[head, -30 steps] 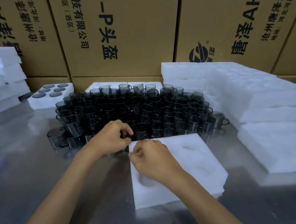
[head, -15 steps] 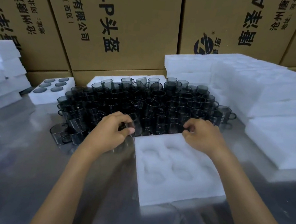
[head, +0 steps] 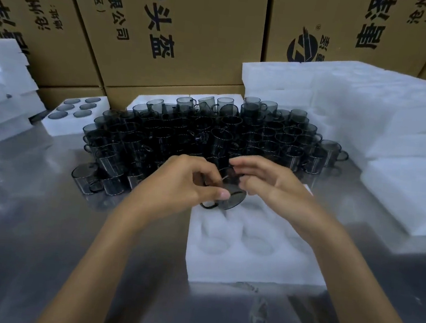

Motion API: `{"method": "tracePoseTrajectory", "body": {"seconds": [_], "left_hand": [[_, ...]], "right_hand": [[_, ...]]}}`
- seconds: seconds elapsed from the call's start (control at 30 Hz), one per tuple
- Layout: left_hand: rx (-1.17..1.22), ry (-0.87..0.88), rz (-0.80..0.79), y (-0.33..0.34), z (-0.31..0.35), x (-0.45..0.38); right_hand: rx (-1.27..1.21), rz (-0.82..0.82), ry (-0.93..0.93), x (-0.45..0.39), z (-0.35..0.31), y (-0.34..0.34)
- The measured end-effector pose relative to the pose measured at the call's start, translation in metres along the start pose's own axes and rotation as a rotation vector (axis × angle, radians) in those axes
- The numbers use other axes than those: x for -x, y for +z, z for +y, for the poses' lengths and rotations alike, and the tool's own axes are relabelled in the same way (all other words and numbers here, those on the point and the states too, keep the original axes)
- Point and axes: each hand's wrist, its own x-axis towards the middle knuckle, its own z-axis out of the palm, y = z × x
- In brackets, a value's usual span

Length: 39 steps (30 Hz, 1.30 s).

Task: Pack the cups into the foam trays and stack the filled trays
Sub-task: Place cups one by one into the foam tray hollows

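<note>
A white foam tray (head: 249,263) with round pockets lies on the metal table in front of me, its visible pockets holding nothing. My left hand (head: 186,184) grips a smoky grey glass cup (head: 231,199), tilted on its side over the tray's far left corner. Close beside it, my right hand (head: 264,182) has its fingers curled at the same cup or one just behind it; which one is unclear. Behind both hands stands a dense crowd of several dark glass cups (head: 209,135).
A filled foam tray (head: 76,114) sits at the back left beside stacked foam (head: 1,104). Tall stacks of foam trays (head: 367,111) fill the right side. Cardboard boxes (head: 180,28) wall off the back. Bare metal table (head: 43,236) lies at my near left.
My right hand went from the tray's near left corner to its far edge, then came left to meet my left hand. My left hand lifted a cup out of the crowd over the tray.
</note>
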Motion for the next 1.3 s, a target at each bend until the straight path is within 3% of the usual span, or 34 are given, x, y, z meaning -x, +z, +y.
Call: {"method": "tracePoseTrajectory", "body": {"seconds": [0.2, 0.33, 0.5, 0.6, 0.77, 0.93, 1.2, 1.3], "left_hand": [[-0.225, 0.043, 0.187, 0.011, 0.003, -0.003], [-0.32, 0.046, 0.184, 0.02, 0.006, -0.003], [-0.117, 0.025, 0.163, 0.017, 0.006, -0.003], [0.031, -0.013, 0.09, 0.007, 0.001, 0.0], [0.079, -0.027, 0.045, 0.006, 0.0, 0.002], [0.043, 0.004, 0.078, 0.013, -0.004, -0.001], [0.066, -0.027, -0.091, 0.012, -0.018, -0.006], [0.039, -0.027, -0.098, 0.015, -0.022, -0.001]], "right_hand": [[-0.081, 0.015, -0.074, -0.003, 0.007, 0.012], [0.018, 0.024, -0.117, -0.005, 0.012, 0.017], [-0.076, 0.105, -0.009, -0.009, 0.016, 0.017], [-0.047, 0.084, 0.013, -0.01, 0.018, 0.017], [-0.011, 0.037, -0.021, -0.01, 0.016, 0.017], [0.162, 0.005, -0.086, -0.01, 0.018, 0.019], [0.631, 0.101, -0.116, -0.009, 0.026, 0.016], [0.636, 0.101, -0.106, -0.01, 0.026, 0.014]]}}
